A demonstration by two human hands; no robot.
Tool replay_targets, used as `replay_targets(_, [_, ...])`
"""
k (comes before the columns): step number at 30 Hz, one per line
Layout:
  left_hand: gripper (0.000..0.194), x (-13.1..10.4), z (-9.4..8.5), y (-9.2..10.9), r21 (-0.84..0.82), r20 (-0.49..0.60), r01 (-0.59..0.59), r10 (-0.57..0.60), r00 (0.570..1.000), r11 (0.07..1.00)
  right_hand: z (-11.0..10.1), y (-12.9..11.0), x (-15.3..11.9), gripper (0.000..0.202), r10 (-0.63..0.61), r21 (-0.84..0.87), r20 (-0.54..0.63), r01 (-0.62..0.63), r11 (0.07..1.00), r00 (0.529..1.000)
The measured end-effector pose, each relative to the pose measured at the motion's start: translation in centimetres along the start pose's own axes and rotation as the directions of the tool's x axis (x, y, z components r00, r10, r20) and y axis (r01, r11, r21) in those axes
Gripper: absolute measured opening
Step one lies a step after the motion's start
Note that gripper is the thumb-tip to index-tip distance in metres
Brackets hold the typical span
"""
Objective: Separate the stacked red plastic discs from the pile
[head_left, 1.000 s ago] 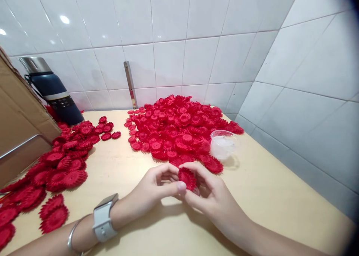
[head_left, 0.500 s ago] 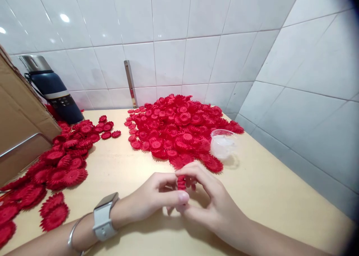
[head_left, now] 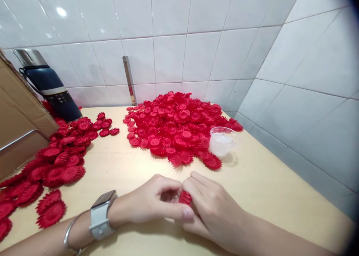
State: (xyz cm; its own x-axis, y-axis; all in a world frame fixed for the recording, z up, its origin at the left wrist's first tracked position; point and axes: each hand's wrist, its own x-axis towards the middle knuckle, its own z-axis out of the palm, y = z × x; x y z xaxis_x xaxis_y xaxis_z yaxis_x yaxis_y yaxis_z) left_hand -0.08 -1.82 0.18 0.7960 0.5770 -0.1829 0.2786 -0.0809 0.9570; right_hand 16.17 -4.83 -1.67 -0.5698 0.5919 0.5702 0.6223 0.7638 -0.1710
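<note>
Between my two hands, low in the middle of the view, is a small rolled piece of red felt [head_left: 185, 198], with part of it hidden by fingers. My left hand [head_left: 162, 200], with a watch on its wrist, pinches it from the left, thumb along the near side. Closed round its right side is my right hand [head_left: 213, 207], whose fingers curl over it. Just beyond the hands lies a large heap of red fringed felt discs [head_left: 174, 129]. A clear plastic tub [head_left: 223, 142] with something whitish inside stands at the heap's right edge.
More red fringed discs [head_left: 70, 155] are strewn along the left side of the table [head_left: 117, 166]. Behind them stand a dark blue flask [head_left: 54, 88] and a cardboard box [head_left: 22, 117]. White tiled walls close off the back and right. A metal strip [head_left: 129, 80] leans on the back wall.
My right hand has turned over and its fingers have curled closer around the red felt piece. The hands have shifted slightly right, and the view has moved a little.
</note>
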Motion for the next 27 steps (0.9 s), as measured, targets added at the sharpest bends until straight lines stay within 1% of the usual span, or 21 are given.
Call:
replay_targets(4, [0.024, -0.04, 0.02, 0.04, -0.019, 0.024, 0.005, -0.005, 1.000, 1.000, 0.03, 0.21, -0.15, 0.014, -0.057, 0.130, 0.058, 0.049, 0.990, 0.997])
replay_targets(6, [0.023, -0.06, 0.03, 0.12, -0.016, 0.036, 0.003, -0.003, 0.999, 1.000, 0.07, 0.31, -0.18, 0.016, -0.067, 0.174, 0.063, 0.055, 0.983, 0.996])
replay_targets(8, [0.023, -0.07, 0.06, 0.22, -0.003, 0.036, 0.001, -0.001, 0.999, 1.000, 0.14, 0.37, -0.15, 0.018, -0.059, 0.156, 0.024, 0.054, 0.986, 0.998])
replay_targets(10, [0.023, -0.05, 0.11, 0.30, 0.018, 0.023, 0.002, -0.002, 1.000, 1.000, 0.20, 0.36, -0.09, 0.019, -0.029, 0.087, -0.036, 0.032, 0.996, 0.999])
replay_targets(13, [0.023, 0.05, 0.23, 0.36, 0.017, 0.001, 0.021, -0.021, 1.000, 1.000, 0.22, 0.27, 0.06, 0.015, 0.053, -0.009, -0.095, -0.054, 0.998, 0.994])
replay_targets(16, [0.023, 0.15, 0.30, 0.36, -0.051, 0.001, 0.047, -0.047, 0.999, 0.998, 0.20, 0.11, 0.22, 0.011, 0.128, 0.002, -0.088, -0.128, 0.992, 0.988])
replay_targets(20, [0.023, 0.15, 0.25, 0.33, -0.113, -0.055, 0.027, -0.033, 0.998, 0.993, 0.23, -0.09, 0.35, 0.015, 0.157, 0.075, -0.072, -0.152, 0.986, 0.985])
replay_targets(22, [0.023, 0.11, 0.24, 0.31, -0.116, -0.074, 0.017, -0.026, 0.997, 0.993, 0.27, -0.14, 0.38, 0.017, 0.157, 0.089, -0.063, -0.151, 0.984, 0.986])
replay_targets(24, [0.022, 0.09, 0.27, 0.30, -0.102, -0.066, 0.034, -0.041, 0.997, 0.994, 0.30, -0.17, 0.41, 0.016, 0.152, 0.088, -0.063, -0.147, 0.985, 0.986])
replay_targets(27, [0.024, 0.17, 0.35, 0.31, -0.032, -0.066, 0.052, -0.054, 0.996, 0.998, 0.31, -0.19, 0.42, 0.011, 0.137, 0.035, -0.066, -0.135, 0.990, 0.988])
